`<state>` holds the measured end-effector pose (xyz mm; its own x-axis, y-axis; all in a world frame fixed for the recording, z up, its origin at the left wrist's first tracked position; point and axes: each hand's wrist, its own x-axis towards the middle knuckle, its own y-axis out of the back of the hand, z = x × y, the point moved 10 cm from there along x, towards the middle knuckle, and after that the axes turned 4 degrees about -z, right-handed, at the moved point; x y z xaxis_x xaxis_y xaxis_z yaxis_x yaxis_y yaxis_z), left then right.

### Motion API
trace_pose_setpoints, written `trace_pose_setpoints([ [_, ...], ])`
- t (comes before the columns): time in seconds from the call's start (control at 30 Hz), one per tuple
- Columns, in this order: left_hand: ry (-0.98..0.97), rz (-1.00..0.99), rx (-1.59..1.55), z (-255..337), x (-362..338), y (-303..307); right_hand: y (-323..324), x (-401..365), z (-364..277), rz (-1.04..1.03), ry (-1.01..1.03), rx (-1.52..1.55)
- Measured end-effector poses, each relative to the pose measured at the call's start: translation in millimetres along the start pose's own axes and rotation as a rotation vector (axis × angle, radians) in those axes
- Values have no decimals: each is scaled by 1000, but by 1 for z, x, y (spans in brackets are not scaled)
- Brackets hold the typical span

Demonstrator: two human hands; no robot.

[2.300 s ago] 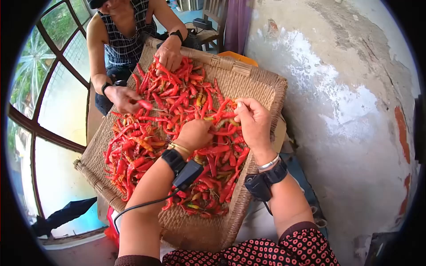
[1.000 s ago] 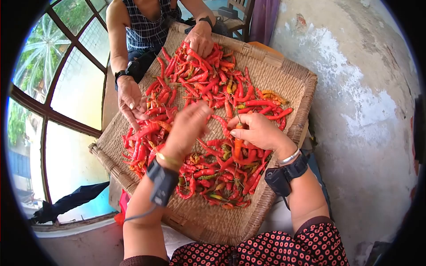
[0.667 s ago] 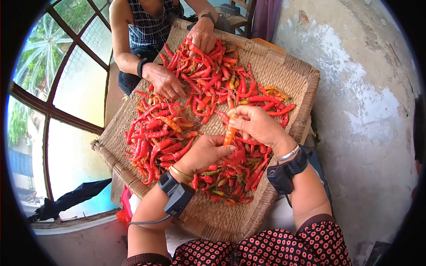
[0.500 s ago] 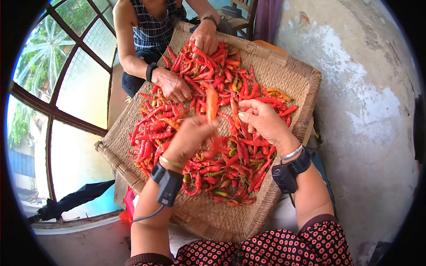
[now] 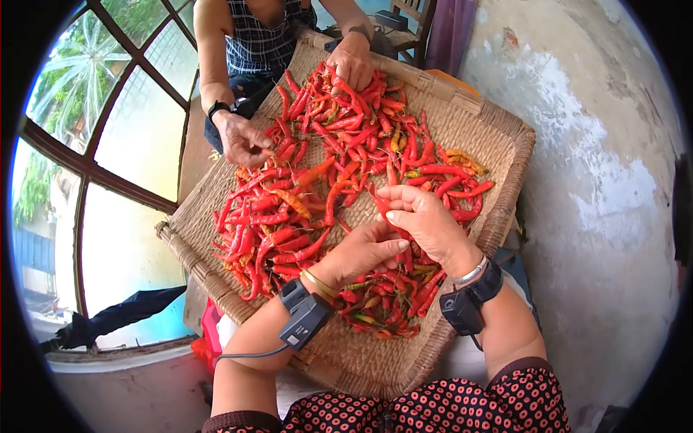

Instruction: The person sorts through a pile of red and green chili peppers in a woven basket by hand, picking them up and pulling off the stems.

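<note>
A red chili pepper [image 5: 382, 207] is pinched between the thumb and fingers of my right hand [image 5: 432, 225], over the middle of the woven tray. My left hand [image 5: 364, 254] is just below and to the left, its thumb and fingers drawn together close to the lower end of that pepper. Whatever lies between those left fingertips is hidden. Beneath both hands, red chili peppers [image 5: 253, 220] cover much of the tray [image 5: 346, 364], with a few orange and greenish ones among them.
Across the tray, another person's hands [image 5: 244, 139] work among the peppers at the far side. Barred windows [image 5: 133, 137] and a folded dark umbrella [image 5: 123, 317] are on the left. A peeling wall [image 5: 585, 187] stands close on the right. A chair [image 5: 411, 32] is behind.
My left hand has let go of an orange-red pepper and moved right, near my right hand. A red pepper now shows in my right fingers. The other person's one hand has moved left.
</note>
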<state>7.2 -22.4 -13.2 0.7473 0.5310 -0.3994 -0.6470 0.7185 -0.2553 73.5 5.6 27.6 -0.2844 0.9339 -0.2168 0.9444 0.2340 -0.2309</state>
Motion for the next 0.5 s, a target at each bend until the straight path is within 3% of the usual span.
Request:
trace_pose_setpoints([
  [0.1, -73, 62, -238, -6, 5, 2, 1, 0, 4, 27, -18, 54],
  [0.23, -97, 71, -167, 1, 5, 4, 6, 2, 12, 49, -2, 71],
  [0.3, 20, 174, -33, 9, 0, 17, 23, 5, 8, 139, 81, 66],
  [0.37, -135, 298, -94, 32, -1, 48, 42, 2, -10, 266, 230, 120],
  [0.47, -327, 574, -229, 50, -7, 90, 70, -5, -16, 437, 250, 147],
  [0.5, -323, 600, -38, 54, -8, 88, 76, -6, -14, 476, 236, 155],
])
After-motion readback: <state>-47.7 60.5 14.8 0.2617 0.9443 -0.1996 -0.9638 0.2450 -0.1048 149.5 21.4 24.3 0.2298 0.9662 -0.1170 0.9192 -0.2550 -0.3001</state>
